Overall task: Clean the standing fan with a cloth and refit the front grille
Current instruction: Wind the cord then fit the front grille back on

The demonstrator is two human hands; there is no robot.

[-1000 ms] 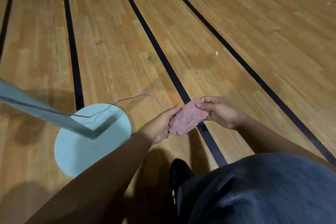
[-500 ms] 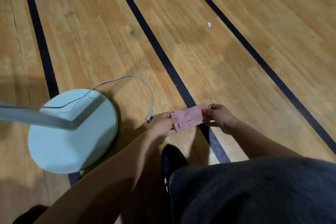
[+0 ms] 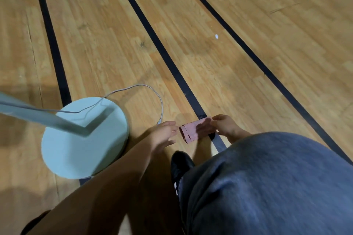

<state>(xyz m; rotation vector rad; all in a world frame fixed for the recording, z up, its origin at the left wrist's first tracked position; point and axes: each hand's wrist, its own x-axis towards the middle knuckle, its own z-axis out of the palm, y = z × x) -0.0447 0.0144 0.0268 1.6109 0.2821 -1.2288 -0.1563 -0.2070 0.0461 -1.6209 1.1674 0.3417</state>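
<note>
A pale wooden plank floor (image 3: 248, 44) crossed by long black painted lines (image 3: 166, 57) fills the view. On it, to the left of the left hand's fingers, stands the round, flat, pale blue-green base of the standing fan (image 3: 84, 139), with its slanted pole of the same colour (image 3: 38, 115) running off the left edge. A thin grey power cable (image 3: 152, 91) loops from the base across the boards, and its plug end lies just beyond the left hand's fingertips. Below the fingers are dark blue-grey trousers (image 3: 267, 187) and a black shoe with white stripes (image 3: 180, 164). The small, folded pink cloth (image 3: 193, 129) hangs between the two hands, above one black line. The right hand (image 3: 227, 128) pinches the cloth's right end with curled fingers. The left hand (image 3: 164, 131) reaches to the folded left edge; its fingertips are at that edge, but whether they grasp it I cannot tell. A tiny white scrap (image 3: 216, 36) lies far beyond both hands.
</note>
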